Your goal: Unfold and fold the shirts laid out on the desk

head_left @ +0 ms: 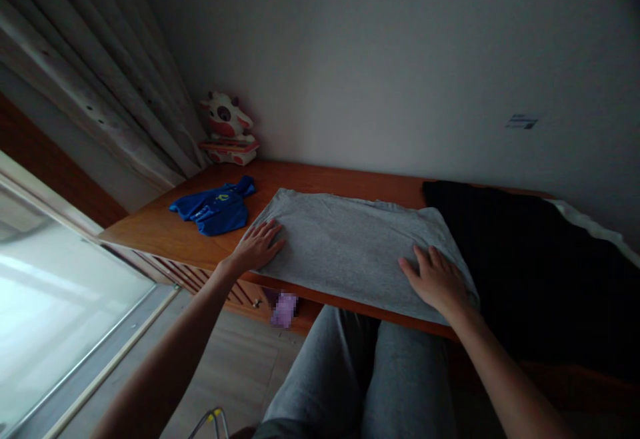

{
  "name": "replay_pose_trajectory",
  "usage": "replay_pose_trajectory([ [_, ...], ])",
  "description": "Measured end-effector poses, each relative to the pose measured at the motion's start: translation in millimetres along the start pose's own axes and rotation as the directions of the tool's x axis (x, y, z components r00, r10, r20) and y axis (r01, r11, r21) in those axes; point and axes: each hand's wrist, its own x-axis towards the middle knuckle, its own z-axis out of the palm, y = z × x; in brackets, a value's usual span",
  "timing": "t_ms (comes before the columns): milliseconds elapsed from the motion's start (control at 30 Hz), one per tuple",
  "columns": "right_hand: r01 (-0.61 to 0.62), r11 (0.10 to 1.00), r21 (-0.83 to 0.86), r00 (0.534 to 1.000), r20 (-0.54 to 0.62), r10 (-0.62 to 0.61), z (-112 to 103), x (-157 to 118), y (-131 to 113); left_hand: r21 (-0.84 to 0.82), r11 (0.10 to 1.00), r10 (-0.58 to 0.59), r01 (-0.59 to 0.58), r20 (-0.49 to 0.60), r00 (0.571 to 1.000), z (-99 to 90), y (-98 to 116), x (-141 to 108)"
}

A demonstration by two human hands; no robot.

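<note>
A grey cloth [350,246], seemingly a garment, is spread along the front of the wooden cabinet top [150,229]. My left hand [257,247] lies flat on its left edge with fingers spread. Near the right end of the same cloth rests my right hand [436,279], palm down and fingers apart. Neither hand grips anything. To the right, a large black cloth [540,272] with a white strip along its back edge lies against the grey one. A small blue garment [217,206] with a yellow-green print lies left of my left hand.
A cow-shaped toy [229,129] stands at the back left against the wall, beside the curtain [95,72]. A blurred purple item [284,310] shows below the cabinet's front edge. My legs are close under that edge. A glass panel [65,299] is at the left.
</note>
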Motion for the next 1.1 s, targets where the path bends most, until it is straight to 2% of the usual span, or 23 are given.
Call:
replay_pose_trajectory([
  [67, 0.049, 0.998, 0.05, 0.999, 0.003, -0.049, -6.6, 13.0, -4.7, 0.019, 0.999, -0.044, 0.044, 0.006, 0.999, -11.2, 9.5, 10.1],
  [133, 0.118, 0.988, 0.102, 0.993, -0.028, -0.115, -12.9, 33.5, -17.5, 0.023, 0.998, -0.052, 0.052, -0.014, 0.999, -18.9, 27.9, 32.2],
  [200, 0.178, 0.974, 0.138, 0.983, -0.07, -0.17, -16.6, 55.3, -36.0, -0.003, 1.0, 0.022, -0.023, -0.047, 0.999, -19.3, 52.0, 60.7],
  [267, 0.187, 0.971, 0.149, 0.981, -0.072, -0.178, -16.2, 72.5, -54.3, -0.021, 0.997, 0.072, -0.073, -0.042, 0.997, -11.5, 74.9, 87.9],
  [367, 0.077, 0.99, 0.119, 0.997, -0.005, -0.077, -9.0, 86.0, -68.3, -0.031, 0.999, 0.012, -0.012, 0.0, 1.0, 9.4, 91.6, 114.6],
  [433, 0.007, 0.997, 0.079, 0.999, 0.048, -0.011, -3.0, 89.6, -65.0, -0.028, 0.999, -0.029, 0.031, 0.05, 0.998, 21.9, 86.6, 122.6],
  [533, 0.038, 0.998, 0.044, 0.994, 0.097, -0.042, 2.7, 94.5, -44.7, -0.028, 0.999, -0.021, 0.024, 0.09, 0.996, 29.3, 61.9, 127.0],
  [600, 0.018, 1.0, 0.023, 0.997, 0.08, -0.02, 4.3, 98.9, -26.9, -0.025, 0.998, -0.049, 0.051, 0.072, 0.996, 27.7, 42.4, 127.9],
  [733, -0.103, 0.994, 0.027, 0.995, 0.017, 0.103, 8.5, 107.0, 0.9, -0.024, 0.976, -0.215, 0.215, -0.002, 0.977, 23.5, 17.0, 129.3],
  [867, -0.066, 0.994, 0.086, 0.995, -0.068, 0.072, 13.8, 109.4, 9.1, -0.045, 0.953, -0.301, 0.298, -0.069, 0.951, 25.1, 14.8, 132.1],
  [967, -0.142, 0.979, 0.147, 0.969, -0.181, 0.168, 12.6, 106.5, 8.4, -0.047, 0.932, -0.362, 0.359, -0.11, 0.926, 26.0, 19.0, 132.9],
  [1033, -0.223, 0.961, 0.164, 0.949, -0.19, 0.253, 8.7, 102.3, 6.6, -0.047, 0.921, -0.39, 0.387, -0.125, 0.912, 25.1, 21.5, 131.4],
  [1100, -0.264, 0.953, 0.147, 0.944, -0.161, 0.287, 3.4, 96.7, 3.6, -0.048, 0.918, -0.396, 0.393, -0.13, 0.909, 23.3, 23.5, 128.1],
])
